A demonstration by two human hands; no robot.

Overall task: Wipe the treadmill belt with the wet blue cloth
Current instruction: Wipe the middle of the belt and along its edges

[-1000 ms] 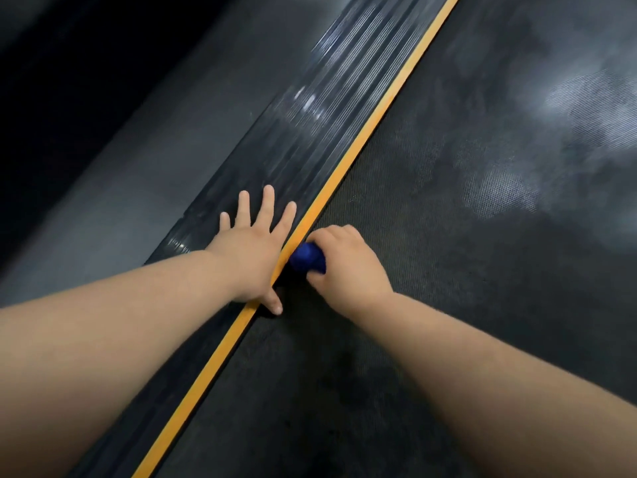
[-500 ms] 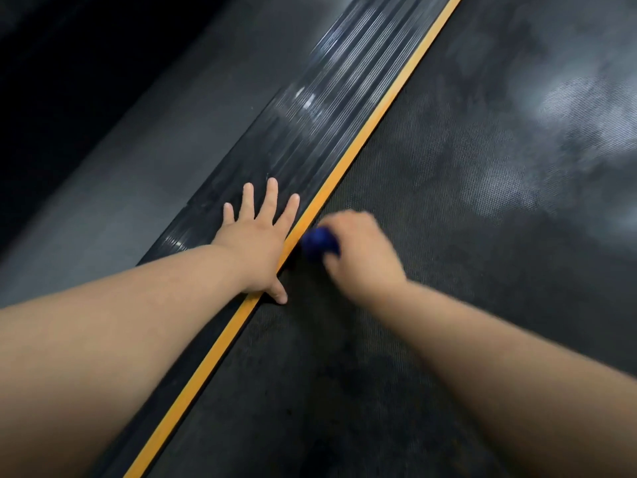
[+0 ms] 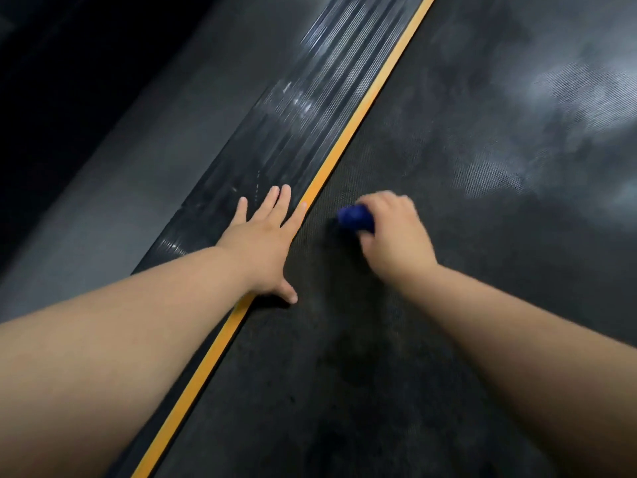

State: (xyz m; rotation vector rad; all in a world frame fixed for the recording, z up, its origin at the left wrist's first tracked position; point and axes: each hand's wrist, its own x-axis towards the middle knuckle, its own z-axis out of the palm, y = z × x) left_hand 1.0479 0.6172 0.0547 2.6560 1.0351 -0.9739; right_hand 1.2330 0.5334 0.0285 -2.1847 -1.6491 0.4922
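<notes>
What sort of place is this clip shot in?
Likely a gym or home workout spot: a textured black treadmill belt, a ribbed side rail, an orange stripe between them. Surroundings are too dark to tell more.

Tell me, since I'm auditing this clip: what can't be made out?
Head view only.
- Cloth: mostly hidden under the right hand; its size and wetness unclear.
- Its grip: motion-blurred.
- Belt: cut off by the frame edges.
- Top-left corner: too dark.

A: Dim overall. Pale glare lies on the belt toward 2 o'clock; streaked highlights cross the ribbed side rail at 12.
B: The right hand and cloth are motion-blurred; the corner at 10 o'clock falls to black.
</notes>
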